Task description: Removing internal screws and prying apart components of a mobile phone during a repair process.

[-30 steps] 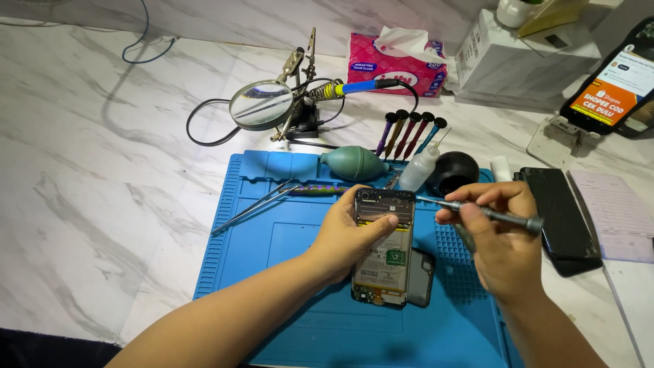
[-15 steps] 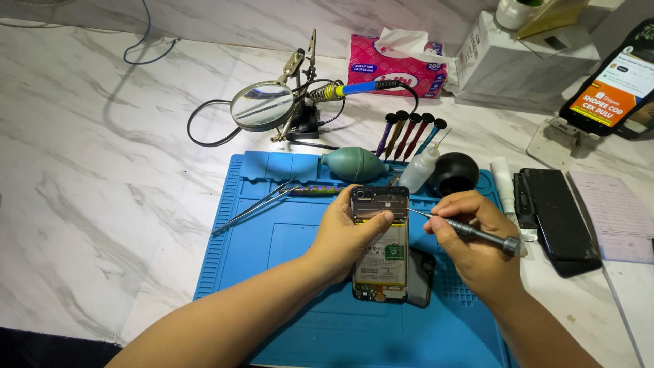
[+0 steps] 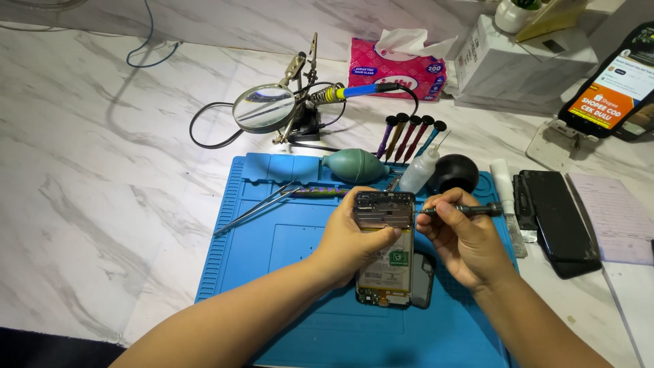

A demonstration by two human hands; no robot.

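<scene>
At centre frame, the left hand (image 3: pixel 351 242) is gripping the opened phone (image 3: pixel 385 249) over the blue mat (image 3: pixel 272 272), while the right hand (image 3: pixel 463 238) is pinching a screwdriver (image 3: pixel 463 210) at the phone's upper right edge.

Both forearms are bare up to the bottom edge of the view, with no sleeve showing. The left hand (image 3: pixel 351 242) and the right hand (image 3: pixel 466 242) are bare, without gloves. No ring, watch or strap shows on the fingers (image 3: pixel 441 204) or wrists. The nails look short and unpainted.
</scene>
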